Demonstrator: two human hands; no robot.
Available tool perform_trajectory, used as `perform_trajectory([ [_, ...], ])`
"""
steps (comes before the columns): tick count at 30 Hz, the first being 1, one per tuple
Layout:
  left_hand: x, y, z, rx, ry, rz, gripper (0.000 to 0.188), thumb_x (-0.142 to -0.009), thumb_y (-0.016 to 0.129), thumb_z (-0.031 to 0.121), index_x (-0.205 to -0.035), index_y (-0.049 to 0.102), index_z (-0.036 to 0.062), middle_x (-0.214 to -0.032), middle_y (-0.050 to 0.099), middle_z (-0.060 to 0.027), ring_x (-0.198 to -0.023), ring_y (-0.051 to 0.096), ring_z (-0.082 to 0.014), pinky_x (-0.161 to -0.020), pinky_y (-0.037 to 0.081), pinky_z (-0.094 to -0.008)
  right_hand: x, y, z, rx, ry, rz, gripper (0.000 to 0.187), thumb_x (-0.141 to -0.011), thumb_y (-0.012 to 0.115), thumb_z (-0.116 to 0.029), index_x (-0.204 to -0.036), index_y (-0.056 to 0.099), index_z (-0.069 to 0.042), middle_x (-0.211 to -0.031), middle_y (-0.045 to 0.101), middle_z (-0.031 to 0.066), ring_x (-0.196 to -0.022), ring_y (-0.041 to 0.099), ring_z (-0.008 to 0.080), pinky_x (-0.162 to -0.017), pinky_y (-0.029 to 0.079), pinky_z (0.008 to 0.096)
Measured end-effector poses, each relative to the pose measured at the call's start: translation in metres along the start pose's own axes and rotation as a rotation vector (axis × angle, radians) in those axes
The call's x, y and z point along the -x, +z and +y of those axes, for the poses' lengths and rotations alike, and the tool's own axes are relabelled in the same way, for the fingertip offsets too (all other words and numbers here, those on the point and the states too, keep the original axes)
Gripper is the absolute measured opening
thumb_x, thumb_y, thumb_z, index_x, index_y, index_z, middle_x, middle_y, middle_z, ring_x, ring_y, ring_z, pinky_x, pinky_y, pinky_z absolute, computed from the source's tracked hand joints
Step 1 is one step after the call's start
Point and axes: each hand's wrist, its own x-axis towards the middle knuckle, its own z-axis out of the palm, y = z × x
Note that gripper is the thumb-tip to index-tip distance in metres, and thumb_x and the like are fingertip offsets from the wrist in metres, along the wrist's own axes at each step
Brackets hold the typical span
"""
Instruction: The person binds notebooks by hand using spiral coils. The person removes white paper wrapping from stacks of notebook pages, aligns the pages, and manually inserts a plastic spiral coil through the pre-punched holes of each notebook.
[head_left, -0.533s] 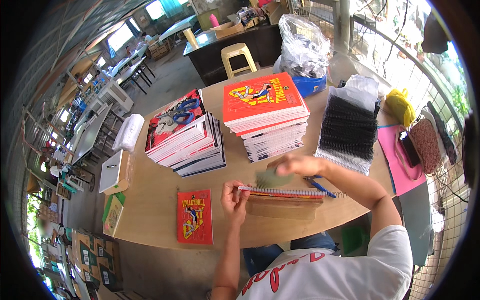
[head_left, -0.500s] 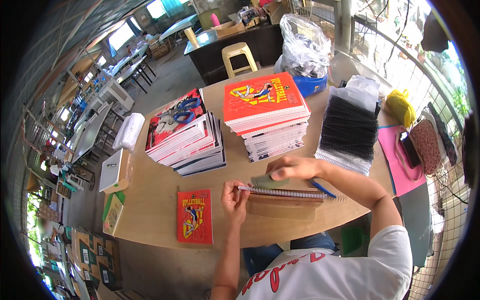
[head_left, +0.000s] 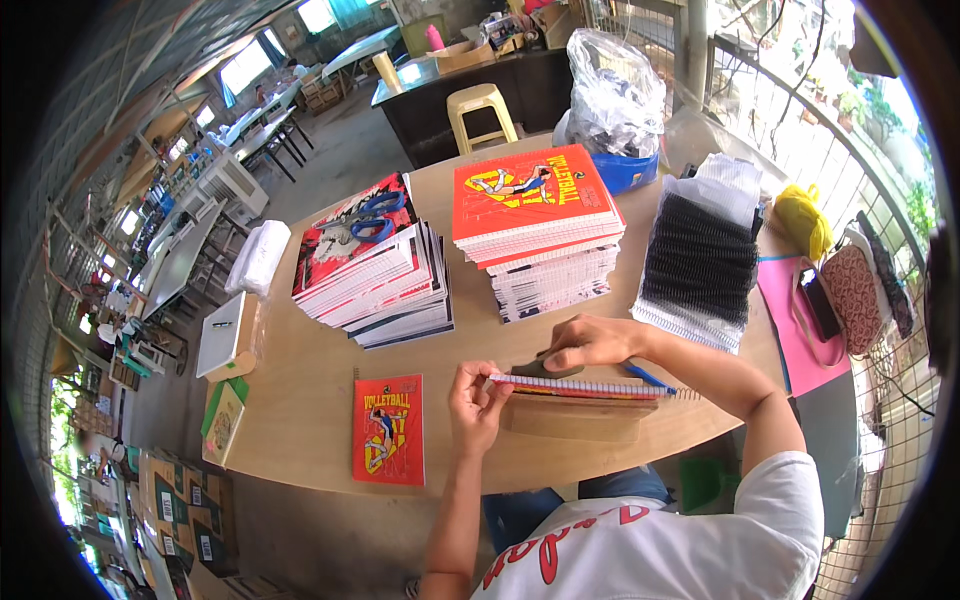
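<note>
A spiral notebook (head_left: 590, 388), seen along its bound edge, stands against a wooden block (head_left: 570, 418) at the table's near edge. White coil runs along the spine, and a loose coil end sticks out at the right. My left hand (head_left: 476, 402) pinches the notebook's left end between thumb and fingers. Just above the spine, my right hand (head_left: 592, 342) grips a dark grey-green pad-like piece (head_left: 545, 368); its exact kind I cannot make out. A blue-handled tool (head_left: 648, 375) lies behind the notebook, partly hidden by my right forearm. Left of my hands lies a red-covered notebook (head_left: 388, 430).
Farther back stand a stack of red notebooks (head_left: 540, 200) and another stack (head_left: 385, 280) with blue scissors (head_left: 372, 217) on top. Black coils (head_left: 697, 245) lie at the right, near a pink folder (head_left: 795, 325) and phone (head_left: 820, 308). A plastic bag (head_left: 615, 95) sits beyond.
The grey-green piece in my right hand has tipped from showing its flat face to a darker, narrower outline near the spine. The notebook's red cover edge now shows more. My left hand keeps its pinch.
</note>
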Motion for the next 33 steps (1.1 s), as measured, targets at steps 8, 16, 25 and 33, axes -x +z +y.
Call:
perform_trajectory([
  [8, -0.003, -0.001, 0.003, -0.064, -0.016, 0.064, 0.039, -0.085, 0.077, 0.0, -0.11, 0.048, 0.0053, -0.103, 0.05, -0.003, -0.098, 0.054, -0.0123, -0.085, 0.051, -0.0244, -0.004, 0.01, -0.005, -0.577, -0.107, 0.204, 0.08, -0.088, 0.053, -0.067, -0.11, 0.067, 0.009, -0.096, 0.068, 0.0217, -0.093, 0.063, 0.0318, -0.086, 0.047, 0.0432],
  [16, 0.001, -0.001, 0.005, 0.133, -0.108, -0.044, 0.044, -0.085, 0.08, 0.011, -0.114, 0.048, 0.0077, -0.107, 0.05, -0.0016, -0.097, 0.052, -0.0094, -0.086, 0.045, -0.023, 0.002, 0.013, 0.033, 0.171, -0.236, 0.34, 0.059, -0.097, 0.053, -0.056, -0.129, 0.063, -0.008, -0.12, 0.06, 0.0237, -0.116, 0.055, 0.0377, -0.098, 0.044, 0.0441],
  [25, -0.007, 0.009, 0.003, 0.174, -0.175, 0.102, 0.021, -0.086, 0.077, 0.006, -0.098, 0.06, 0.0056, -0.096, 0.058, -0.0009, -0.092, 0.055, -0.0098, -0.086, 0.043, -0.024, 0.114, 0.087, 0.106, 0.658, -0.002, 0.738, 0.034, -0.088, 0.067, -0.021, -0.115, 0.061, -0.002, -0.109, 0.054, 0.016, -0.104, 0.052, 0.0362, -0.093, 0.044, 0.048],
  [33, -0.001, 0.012, 0.009, 0.2, -0.174, 0.138, 0.018, -0.089, 0.073, 0.001, -0.1, 0.061, 0.0066, -0.098, 0.064, -0.0028, -0.095, 0.059, -0.0102, -0.087, 0.046, -0.0253, 0.13, 0.1, 0.066, 0.664, 0.08, 0.795, 0.056, -0.082, 0.067, -0.016, -0.135, 0.055, -0.005, -0.125, 0.051, 0.0201, -0.119, 0.047, 0.0371, -0.102, 0.04, 0.051],
])
